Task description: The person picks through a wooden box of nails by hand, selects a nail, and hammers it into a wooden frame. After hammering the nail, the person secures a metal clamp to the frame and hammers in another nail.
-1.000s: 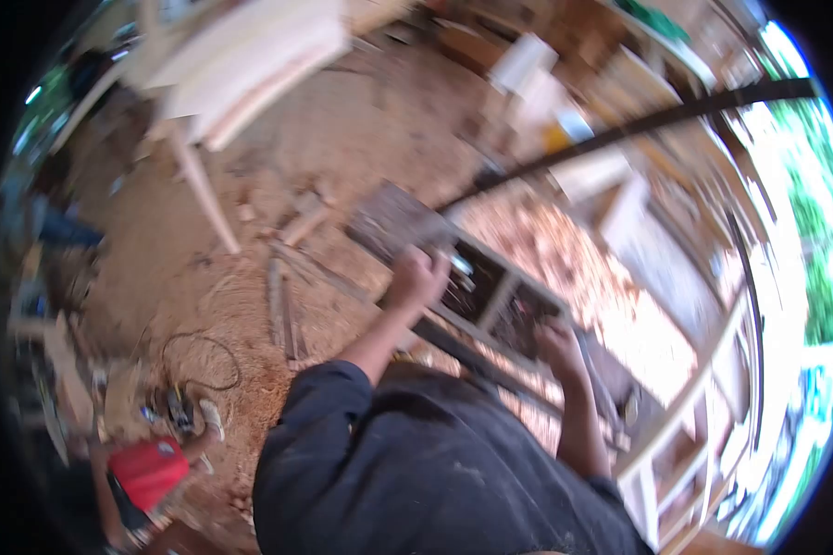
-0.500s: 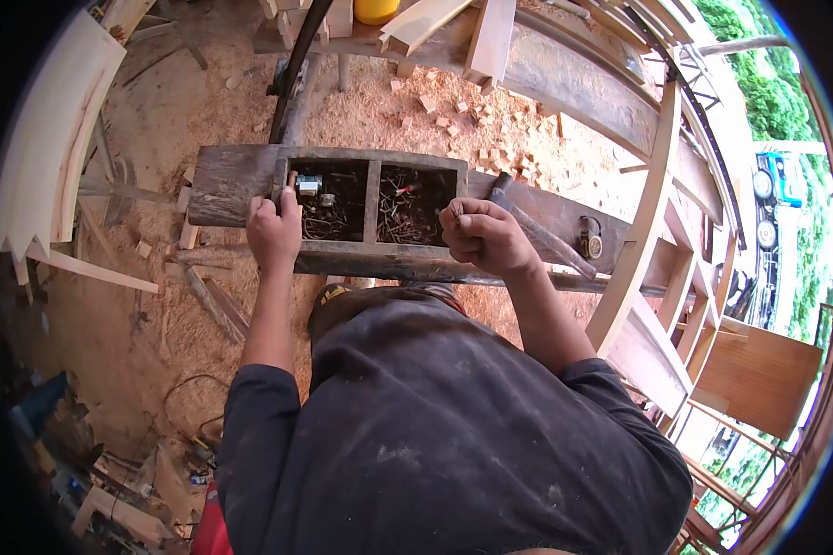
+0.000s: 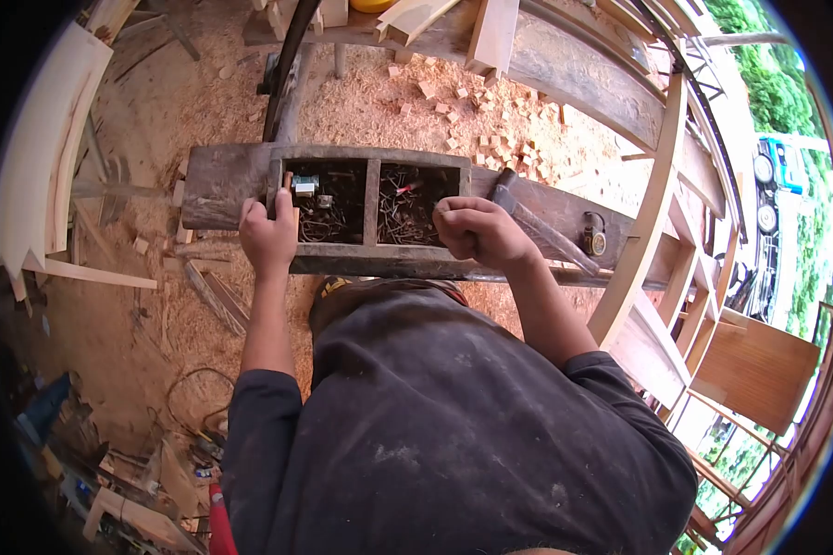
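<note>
A wooden box (image 3: 373,205) with two compartments sits on a dark plank bench (image 3: 224,185). Many nails (image 3: 400,220) lie in its right compartment, and small metal pieces (image 3: 319,202) are in the left one. My left hand (image 3: 270,235) is closed round the box's left end, thumb on top. At the right edge of the box my right hand (image 3: 479,231) is curled into a fist over the nails; whatever it may hold is hidden by the fingers. A hammer (image 3: 539,220) lies on the bench just right of that hand.
A round tape measure (image 3: 593,236) rests farther right on the bench. Wooden frame pieces (image 3: 654,222) rise at the right. Planks (image 3: 55,148) stand at the left. Small wood blocks (image 3: 509,148) and sawdust cover the ground beyond the bench.
My right hand has turned from a raised pinch on dark nails to a palm-down fist, slightly left and closer to the box. My left hand stays at the box's left end.
</note>
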Demonstrator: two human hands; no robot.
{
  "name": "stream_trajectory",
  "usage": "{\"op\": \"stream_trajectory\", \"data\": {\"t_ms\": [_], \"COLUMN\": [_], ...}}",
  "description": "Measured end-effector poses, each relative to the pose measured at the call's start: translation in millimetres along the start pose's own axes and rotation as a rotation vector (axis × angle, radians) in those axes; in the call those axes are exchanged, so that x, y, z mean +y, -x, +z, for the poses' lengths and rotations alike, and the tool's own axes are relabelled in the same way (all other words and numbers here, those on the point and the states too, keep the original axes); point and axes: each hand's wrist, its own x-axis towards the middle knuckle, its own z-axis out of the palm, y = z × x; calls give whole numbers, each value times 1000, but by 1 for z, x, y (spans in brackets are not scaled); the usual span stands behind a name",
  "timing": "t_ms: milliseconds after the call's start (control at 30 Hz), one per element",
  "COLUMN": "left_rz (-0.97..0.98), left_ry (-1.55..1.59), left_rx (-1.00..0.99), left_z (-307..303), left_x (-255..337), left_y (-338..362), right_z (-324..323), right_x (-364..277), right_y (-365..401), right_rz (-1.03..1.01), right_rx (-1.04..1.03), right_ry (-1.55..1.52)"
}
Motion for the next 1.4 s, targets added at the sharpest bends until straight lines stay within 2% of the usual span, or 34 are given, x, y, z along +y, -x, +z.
{"op": "stream_trajectory", "data": {"t_ms": [33,100,133,167,233,267,400,533,700,767,833,900,933,967,1033,1100,1167,1267,1400], "left_rz": [-26,-38,-47,-59,-69,-62,-64,-56,-61,-46,-33,-51,-66,-71,-95,-118,-94,-64,-98], "left_ry": [39,90,79,66,81,73,63,92,64,90,74,81,96,90,160,137,90,120,111], "left_rx": [-1,-7,-7,-5,6,-1,-23,0,5,26,39,20,13,16,18,-12,-2,14,-9], "left_z": [-1,-1,-1,-1,0,0,-3,0,-1,1,1,-1,0,0,-1,-1,0,2,-3], "left_x": [1,3,3,3,3,1,-1,-4,-3,-5,-4,-2,-4,-4,-3,-7,-6,-8,-2], "left_y": [0,-2,-2,-2,-2,-3,-2,-3,-1,-3,-2,-3,-3,-2,-2,-2,-2,-3,-3], "right_z": [-2,8,15,16,15,39,35,35,36,44,39,45,48,48,46,51,55,48,45], "right_x": [3,4,-1,1,11,0,14,14,19,8,8,8,11,16,25,25,21,23,25], "right_y": [-4,-17,-19,-22,-30,-31,-58,-54,-37,-33,-36,-41,-44,-45,-43,-33,-19,-3,4], "right_rz": [-4,22,89,86,-293,-166,-282,-212,-221,164,149,-126,-186,-186,-59,-52,56,122,66], "right_rx": [6,498,592,604,596,587,516,493,512,497,441,484,479,470,427,430,443,469,452], "right_ry": [-2,1077,1320,1319,1512,1479,1630,1770,1866,1919,1940,1794,1758,1756,1887,1894,1993,1918,1885]}}
